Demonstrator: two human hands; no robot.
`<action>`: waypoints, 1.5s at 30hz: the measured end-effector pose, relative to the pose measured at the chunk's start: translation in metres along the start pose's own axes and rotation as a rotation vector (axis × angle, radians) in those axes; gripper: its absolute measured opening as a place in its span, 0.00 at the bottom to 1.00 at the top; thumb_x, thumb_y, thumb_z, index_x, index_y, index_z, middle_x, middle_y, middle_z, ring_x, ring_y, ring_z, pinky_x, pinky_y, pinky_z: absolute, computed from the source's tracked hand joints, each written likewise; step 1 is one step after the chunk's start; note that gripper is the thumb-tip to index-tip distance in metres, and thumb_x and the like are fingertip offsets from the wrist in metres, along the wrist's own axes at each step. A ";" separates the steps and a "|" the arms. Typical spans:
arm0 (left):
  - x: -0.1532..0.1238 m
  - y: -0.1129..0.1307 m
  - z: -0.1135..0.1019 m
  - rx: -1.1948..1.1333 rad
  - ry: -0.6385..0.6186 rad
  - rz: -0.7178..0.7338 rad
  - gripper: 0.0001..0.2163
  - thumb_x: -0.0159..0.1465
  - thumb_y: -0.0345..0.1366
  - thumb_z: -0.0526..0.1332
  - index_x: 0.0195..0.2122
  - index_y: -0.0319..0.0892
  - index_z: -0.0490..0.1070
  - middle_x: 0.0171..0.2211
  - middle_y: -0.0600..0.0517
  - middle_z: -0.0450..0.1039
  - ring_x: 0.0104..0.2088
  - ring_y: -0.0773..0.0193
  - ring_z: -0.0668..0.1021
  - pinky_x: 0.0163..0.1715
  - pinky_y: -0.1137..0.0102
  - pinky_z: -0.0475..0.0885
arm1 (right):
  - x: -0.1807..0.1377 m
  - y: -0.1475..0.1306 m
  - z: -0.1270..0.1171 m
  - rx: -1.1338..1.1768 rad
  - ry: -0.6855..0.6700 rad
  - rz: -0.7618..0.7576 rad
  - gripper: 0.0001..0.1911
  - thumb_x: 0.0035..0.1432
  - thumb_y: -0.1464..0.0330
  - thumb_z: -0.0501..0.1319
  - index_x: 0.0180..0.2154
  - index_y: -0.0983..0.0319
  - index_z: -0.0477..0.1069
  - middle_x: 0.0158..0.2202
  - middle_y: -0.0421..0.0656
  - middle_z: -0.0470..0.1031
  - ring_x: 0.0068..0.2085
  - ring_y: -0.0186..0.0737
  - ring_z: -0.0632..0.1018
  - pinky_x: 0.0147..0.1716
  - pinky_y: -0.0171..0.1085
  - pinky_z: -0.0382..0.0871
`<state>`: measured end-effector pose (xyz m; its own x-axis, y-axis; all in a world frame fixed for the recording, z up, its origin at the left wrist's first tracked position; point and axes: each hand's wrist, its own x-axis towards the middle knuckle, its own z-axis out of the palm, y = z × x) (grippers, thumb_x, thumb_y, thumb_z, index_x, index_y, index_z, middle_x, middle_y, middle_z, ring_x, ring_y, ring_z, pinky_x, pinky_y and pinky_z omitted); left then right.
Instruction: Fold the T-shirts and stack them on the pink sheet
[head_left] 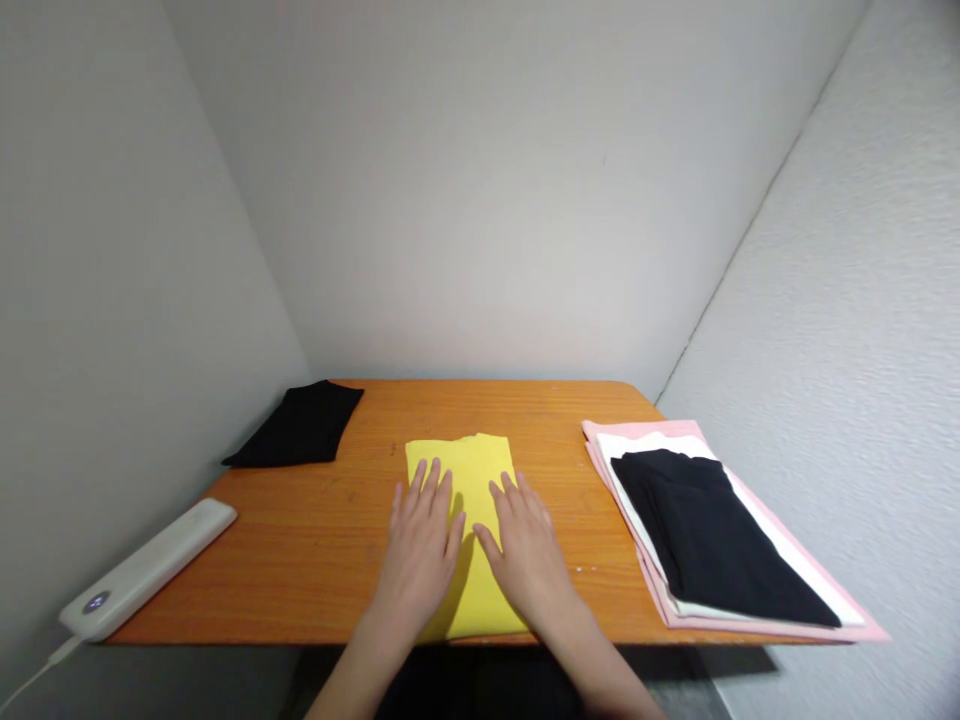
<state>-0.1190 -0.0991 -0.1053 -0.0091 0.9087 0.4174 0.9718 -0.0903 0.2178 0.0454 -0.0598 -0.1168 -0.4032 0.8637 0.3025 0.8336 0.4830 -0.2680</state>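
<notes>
A folded yellow cloth (pixel 469 465) lies in the middle of the wooden table (pixel 352 540), reaching from mid-table to the near edge. My left hand (pixel 420 545) rests flat on its left half, fingers stretched out and slightly spread. My right hand (pixel 525 550) lies flat on its right half, fingers also extended. Both palms press on the cloth and neither hand holds anything.
A folded black cloth (pixel 300 425) sits at the far left corner. On the right lies a stack of folded cloths (pixel 720 530): pink at the bottom, white above, black on top. A white power bank (pixel 146 570) with a cable lies at the near left edge. Walls enclose three sides.
</notes>
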 end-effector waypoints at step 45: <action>-0.001 -0.052 -0.009 0.145 -0.071 -0.153 0.26 0.65 0.51 0.44 0.52 0.39 0.69 0.52 0.40 0.74 0.51 0.46 0.74 0.54 0.53 0.65 | -0.062 0.013 -0.026 0.266 -0.146 0.022 0.28 0.65 0.56 0.57 0.62 0.58 0.59 0.65 0.49 0.58 0.65 0.50 0.58 0.62 0.49 0.54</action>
<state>-0.1717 -0.0994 -0.1091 -0.1477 0.9340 0.3253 0.9841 0.1060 0.1426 0.0910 -0.1106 -0.1150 -0.4524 0.8766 0.1640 0.7222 0.4680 -0.5092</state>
